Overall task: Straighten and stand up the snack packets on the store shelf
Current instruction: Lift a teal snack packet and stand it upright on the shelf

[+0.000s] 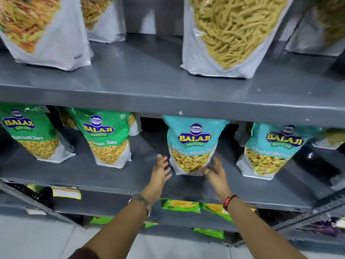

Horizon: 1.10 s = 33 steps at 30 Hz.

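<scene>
A teal snack packet (192,144) stands upright on the middle grey shelf (112,176). My left hand (161,168) hovers just left of its lower edge, fingers spread, holding nothing. My right hand (214,170) is blurred at the packet's lower right corner, fingers apart; I cannot tell whether it touches the packet. A second teal packet (270,150) stands to the right. Two green packets (106,137) (31,133) stand to the left.
The upper shelf (149,79) carries large white packets (231,34) (43,28). Lower shelves hold bright green packets (181,206) lying flat and a yellow label (66,192). Dark wire racks (308,219) sit at the lower right. Pale floor tiles show below.
</scene>
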Available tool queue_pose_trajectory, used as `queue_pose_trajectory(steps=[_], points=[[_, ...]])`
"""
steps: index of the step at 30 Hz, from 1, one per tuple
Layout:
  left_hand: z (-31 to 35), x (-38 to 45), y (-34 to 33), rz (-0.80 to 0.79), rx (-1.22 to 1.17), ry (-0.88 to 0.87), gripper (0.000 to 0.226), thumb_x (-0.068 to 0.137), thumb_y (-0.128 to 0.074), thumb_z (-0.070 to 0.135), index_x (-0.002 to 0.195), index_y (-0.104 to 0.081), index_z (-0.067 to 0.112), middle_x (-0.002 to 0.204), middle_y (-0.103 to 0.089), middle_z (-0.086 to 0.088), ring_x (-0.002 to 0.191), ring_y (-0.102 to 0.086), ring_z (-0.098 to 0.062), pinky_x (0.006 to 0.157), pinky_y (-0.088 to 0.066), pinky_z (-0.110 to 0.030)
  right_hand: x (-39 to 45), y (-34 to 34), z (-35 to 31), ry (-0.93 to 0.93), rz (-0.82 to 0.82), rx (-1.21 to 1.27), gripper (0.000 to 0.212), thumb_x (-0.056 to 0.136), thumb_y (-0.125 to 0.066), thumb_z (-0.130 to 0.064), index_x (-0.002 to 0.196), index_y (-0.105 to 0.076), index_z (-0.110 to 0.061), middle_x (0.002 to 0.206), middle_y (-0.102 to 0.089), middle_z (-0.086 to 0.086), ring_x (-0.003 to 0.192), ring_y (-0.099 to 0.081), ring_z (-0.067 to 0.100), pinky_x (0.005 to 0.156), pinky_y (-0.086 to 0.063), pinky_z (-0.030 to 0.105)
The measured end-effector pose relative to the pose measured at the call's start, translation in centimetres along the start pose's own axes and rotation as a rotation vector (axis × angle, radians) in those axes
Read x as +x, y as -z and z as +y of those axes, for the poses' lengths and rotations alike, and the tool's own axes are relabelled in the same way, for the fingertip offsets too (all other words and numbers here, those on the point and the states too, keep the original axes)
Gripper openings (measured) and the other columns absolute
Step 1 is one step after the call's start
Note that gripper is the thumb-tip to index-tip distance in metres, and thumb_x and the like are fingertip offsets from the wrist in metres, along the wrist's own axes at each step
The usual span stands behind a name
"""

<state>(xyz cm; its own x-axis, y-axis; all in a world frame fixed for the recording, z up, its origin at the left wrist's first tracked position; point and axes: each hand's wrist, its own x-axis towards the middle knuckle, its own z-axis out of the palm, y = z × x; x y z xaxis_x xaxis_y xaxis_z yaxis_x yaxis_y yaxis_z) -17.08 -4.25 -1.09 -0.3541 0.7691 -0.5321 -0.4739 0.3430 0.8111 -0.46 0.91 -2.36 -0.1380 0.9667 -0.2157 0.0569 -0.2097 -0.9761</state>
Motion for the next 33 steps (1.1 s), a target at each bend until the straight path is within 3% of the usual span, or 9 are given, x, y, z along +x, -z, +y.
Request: queue_pose_trajectory(steps=[5,9,15,17,20,23,27,30,33], points=[[0.2,-0.5,-2.7,0.047,0.015,-0.021,0.061,0.096,-0.019,0.048,0.141,-0.037,0.009,0.149,-0.041,-0.012,0.135,-0.041,-0.031,0.099,-0.038,-0.035,0.1,0.2,-0.1,-0.052,-0.052,0.042,0.067,0.083,-0.059,-0.001,0.142,-0.031,-0.019,0.137,-0.05,0.0,0.127,-0.048,0.021,0.109,-0.038,0.046],[0.4,-0.8,-3.0,0.083,0.049,-0.067,0.06,0.097,-0.016,0.046,0.139,-0.04,0.011,0.145,-0.045,-0.012,0.132,-0.044,-0.03,0.096,-0.038,-0.033,0.3,-0.2,-0.3,-0.034,-0.098,0.034,0.069,0.083,-0.061,-0.004,0.142,-0.03,-0.02,0.138,-0.049,0.0,0.128,-0.046,0.02,0.11,-0.038,0.043],[-0.7,-1.6,-3.2,0.165,0.081,-0.1,0.056,0.098,-0.02,0.043,0.132,-0.047,0.006,0.13,-0.053,-0.01,0.124,-0.05,-0.027,0.099,-0.039,-0.036,0.2,1.5,-0.3,-0.063,-0.137,0.017,0.057,0.087,-0.057,-0.008,0.138,-0.035,-0.015,0.124,-0.047,-0.007,0.121,-0.045,0.012,0.101,-0.037,0.028],[-1.5,-1.8,-3.6,0.253,0.063,-0.106,0.041,0.099,-0.028,0.034,0.117,-0.051,0.005,0.115,-0.054,-0.008,0.107,-0.055,-0.026,0.094,-0.045,-0.039,-0.1,3.3,0.3,-0.051,-0.071,-0.011,0.054,0.086,-0.058,-0.008,0.136,-0.038,-0.011,0.128,-0.047,-0.005,0.123,-0.045,0.012,0.103,-0.036,0.029],[-3.4,-1.6,-4.4,0.34,0.019,-0.079,0.02,0.096,-0.038,0.02,0.082,-0.048,0.01,0.087,-0.054,-0.01,0.071,-0.055,-0.02,0.065,-0.054,-0.029,-1.1,6.9,1.2,0.005,0.095,-0.03,0.038,0.085,-0.058,-0.005,0.122,-0.052,-0.006,0.12,-0.058,0.005,0.111,-0.056,0.018,0.095,-0.042,0.026],[-5.9,-1.5,-6.8,0.235,0.054,-0.067,0.018,0.096,-0.039,0.018,0.095,-0.049,0.003,0.077,-0.055,-0.007,0.066,-0.055,-0.019,0.05,-0.055,-0.019,-2.0,11.3,1.9,0.097,0.34,-0.046,0.022,0.084,-0.058,-0.005,0.106,-0.055,-0.008,0.103,-0.058,0.008,0.091,-0.055,0.022,0.079,-0.049,0.022],[-6.7,-1.5,-12.4,-0.024,0.086,-0.054,0.032,0.099,-0.032,0.022,0.116,-0.048,0.001,0.111,-0.059,-0.019,0.089,-0.063,-0.028,0.073,-0.054,-0.026,-1.1,16.8,2.3,0.109,0.596,-0.115,0.029,0.083,-0.059,-0.011,0.11,-0.049,-0.011,0.114,-0.049,0.015,0.091,-0.05,0.028,0.085,-0.045,0.045],[-6.2,-1.5,-17.0,-0.181,0.176,-0.021,0.046,0.098,-0.032,0.03,0.137,-0.04,0.006,0.143,-0.045,-0.016,0.127,-0.049,-0.032,0.101,-0.043,-0.037,0.4,19.7,1.3,0.031,0.549,0.004,0.048,0.085,-0.059,-0.014,0.129,-0.042,-0.009,0.137,-0.044,0.013,0.119,-0.049,0.031,0.102,-0.039,0.042],[-5.4,-1.7,-20.7,-0.238,0.243,0.004,0.06,0.095,-0.031,0.046,0.147,-0.025,0.016,0.157,-0.025,-0.009,0.142,-0.031,-0.027,0.112,-0.03,-0.037,1.9,20.8,0.1,-0.079,0.428,0.152,0.057,0.088,-0.055,-0.016,0.14,-0.034,-0.014,0.147,-0.039,0.007,0.134,-0.039,0.025,0.111,-0.033,0.039]])
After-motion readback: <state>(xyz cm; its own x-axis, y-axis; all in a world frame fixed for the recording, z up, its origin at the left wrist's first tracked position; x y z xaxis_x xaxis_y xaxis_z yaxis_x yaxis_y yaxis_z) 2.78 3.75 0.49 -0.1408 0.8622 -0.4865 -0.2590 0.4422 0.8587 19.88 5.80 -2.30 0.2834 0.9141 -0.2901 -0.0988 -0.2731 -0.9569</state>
